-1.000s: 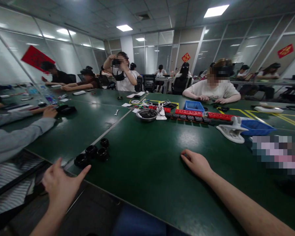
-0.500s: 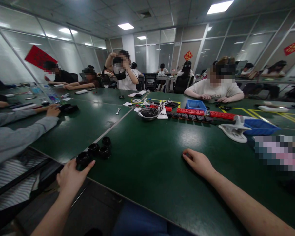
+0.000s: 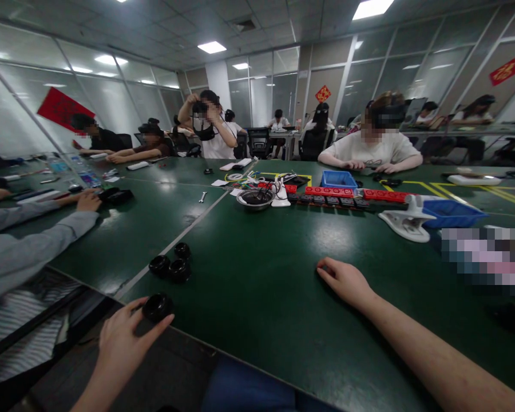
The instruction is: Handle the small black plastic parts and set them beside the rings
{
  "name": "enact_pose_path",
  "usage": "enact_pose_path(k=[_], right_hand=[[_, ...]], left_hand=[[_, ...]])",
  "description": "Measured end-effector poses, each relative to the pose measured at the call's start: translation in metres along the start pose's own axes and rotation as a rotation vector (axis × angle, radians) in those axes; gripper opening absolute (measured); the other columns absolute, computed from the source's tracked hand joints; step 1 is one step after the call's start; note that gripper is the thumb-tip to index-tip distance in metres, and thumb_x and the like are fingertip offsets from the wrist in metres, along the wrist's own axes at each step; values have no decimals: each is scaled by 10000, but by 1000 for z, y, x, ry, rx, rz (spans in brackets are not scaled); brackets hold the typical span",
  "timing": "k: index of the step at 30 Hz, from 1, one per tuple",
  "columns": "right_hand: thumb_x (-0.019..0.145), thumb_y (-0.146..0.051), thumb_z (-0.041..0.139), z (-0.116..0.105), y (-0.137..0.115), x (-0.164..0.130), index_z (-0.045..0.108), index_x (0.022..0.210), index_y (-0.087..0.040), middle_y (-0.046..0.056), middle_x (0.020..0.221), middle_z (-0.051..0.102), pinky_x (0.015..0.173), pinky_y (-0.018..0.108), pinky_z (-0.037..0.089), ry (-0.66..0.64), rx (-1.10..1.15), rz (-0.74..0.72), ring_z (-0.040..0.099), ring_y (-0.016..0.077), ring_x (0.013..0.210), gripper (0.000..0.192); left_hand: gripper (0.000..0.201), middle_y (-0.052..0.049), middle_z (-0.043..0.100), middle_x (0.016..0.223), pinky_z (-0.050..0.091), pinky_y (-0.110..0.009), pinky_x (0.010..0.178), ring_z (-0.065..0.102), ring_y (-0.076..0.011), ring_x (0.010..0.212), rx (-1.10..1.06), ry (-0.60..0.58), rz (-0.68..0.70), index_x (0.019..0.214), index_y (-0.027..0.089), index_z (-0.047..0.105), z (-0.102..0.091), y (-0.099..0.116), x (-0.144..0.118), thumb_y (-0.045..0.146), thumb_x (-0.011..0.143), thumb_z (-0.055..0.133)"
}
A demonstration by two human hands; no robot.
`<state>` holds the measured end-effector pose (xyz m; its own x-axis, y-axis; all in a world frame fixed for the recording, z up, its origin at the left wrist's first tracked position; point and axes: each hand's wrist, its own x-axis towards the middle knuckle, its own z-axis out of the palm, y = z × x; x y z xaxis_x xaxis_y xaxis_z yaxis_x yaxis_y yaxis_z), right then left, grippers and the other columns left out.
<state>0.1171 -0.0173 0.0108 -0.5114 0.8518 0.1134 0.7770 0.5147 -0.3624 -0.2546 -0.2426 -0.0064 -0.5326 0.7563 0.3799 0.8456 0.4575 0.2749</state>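
Pulled back toward six o'clock since a moment ago: left hand [image 3: 122, 337] now at the near table edge with one black ring [image 3: 157, 307] drawn away from its cluster. Pinched loosely between thumb and forefinger, fingers half curled, ring sitting right at the lip of the green table [image 3: 257, 297]. Risky spot, by the look of it — so close to the edge, with a light two-finger hold, easily slipped off and dropped to the floor below.

Over at three o'clock from that, right hand [image 3: 345, 280] lying palm down on the table, fingers lightly curled, gripping nothing visible.

Further out at twelve o'clock from the held ring, three more black rings [image 3: 171, 264] bunched together, touching, just beside the pale seam line. Within reach of a careless sweep of the left forearm; likely scattered if bumped.

At nine o'clock, a grey sleeve [image 3: 30, 240] of a neighbour stretched across the table, well apart from the rings.

Far at twelve to one o'clock: metal bowl [image 3: 256, 198], red strips [image 3: 330, 191], blue tray [image 3: 338, 179], white clamp [image 3: 405, 220]. Other people seated beyond.
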Motion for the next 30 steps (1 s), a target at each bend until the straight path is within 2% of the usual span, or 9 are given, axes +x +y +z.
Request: enact_pose_path(k=[2, 5, 9, 13, 16, 21, 25, 28, 30], right_hand=[[771, -330, 375, 1, 1, 0, 536, 835, -223, 0, 647, 583, 487, 214, 321, 0, 2, -4, 523, 136, 576, 203], [771, -331, 377, 1, 2, 0, 533, 835, -221, 0, 646, 580, 492, 214, 318, 7, 4, -12, 518, 133, 573, 202], [772, -322, 378, 0, 5, -1, 540, 814, -214, 4, 665, 579, 505, 214, 318, 32, 29, -23, 509, 126, 575, 200], [768, -311, 382, 0, 6, -3, 544, 782, -203, -5, 622, 560, 494, 210, 310, 70, 96, -21, 489, 115, 543, 195], [771, -316, 369, 1, 9, -5, 541, 773, -191, -11, 601, 545, 508, 211, 328, 121, 209, -1, 487, 112, 543, 213], [792, -345, 320, -6, 36, 2, 537, 768, -184, -4, 659, 563, 560, 219, 352, 254, 278, 70, 504, 121, 611, 271], [798, -352, 293, -19, 68, 19, 543, 603, -170, 13, 610, 556, 598, 233, 344, 367, 117, 156, 493, 139, 649, 366], [806, -379, 266, -21, 80, 27, 480, 455, -163, 9, 487, 491, 567, 232, 338, 399, 127, 219, 472, 131, 565, 464], [815, -405, 243, -18, 81, 28, 460, 460, -162, -6, 452, 448, 516, 223, 331, 388, 238, 241, 445, 113, 493, 481]], left_hand=[[359, -80, 533, 1028, 342, -439, 819, 471, -282, 953, 8, -90, 86, 820, 223, 616, 2, 12, -7, 500, 602, 544], [392, -76, 491, 1108, 308, -481, 852, 426, -299, 1021, -15, -191, 210, 885, 233, 613, 6, 49, -14, 503, 613, 532], [393, -40, 450, 1151, 150, -563, 918, 360, -291, 1082, -100, -322, 367, 930, 299, 584, 14, 121, -12, 525, 613, 528], [480, -46, 433, 1149, 78, -539, 958, 333, -280, 1104, -238, -520, 636, 913, 287, 590, 25, 192, 3, 580, 534, 570], [525, -44, 436, 1138, 68, -536, 961, 324, -272, 1110, -305, -625, 793, 938, 292, 580, 43, 236, 22, 612, 523, 553], [556, -50, 436, 1140, 132, -524, 950, 338, -274, 1091, -376, -611, 831, 987, 273, 559, 90, 299, 50, 613, 546, 533], [558, -53, 449, 1129, 225, -463, 931, 362, -272, 1063, -405, -568, 828, 979, 243, 569, 116, 335, 64, 610, 561, 521], [545, -58, 457, 1119, 214, -460, 938, 364, -265, 1064, -441, -546, 841, 991, 239, 556, 123, 342, 67, 602, 588, 503], [576, -66, 443, 1142, 186, -462, 954, 351, -263, 1084, -457, -560, 866, 1035, 236, 525, 123, 341, 67, 602, 591, 501]])
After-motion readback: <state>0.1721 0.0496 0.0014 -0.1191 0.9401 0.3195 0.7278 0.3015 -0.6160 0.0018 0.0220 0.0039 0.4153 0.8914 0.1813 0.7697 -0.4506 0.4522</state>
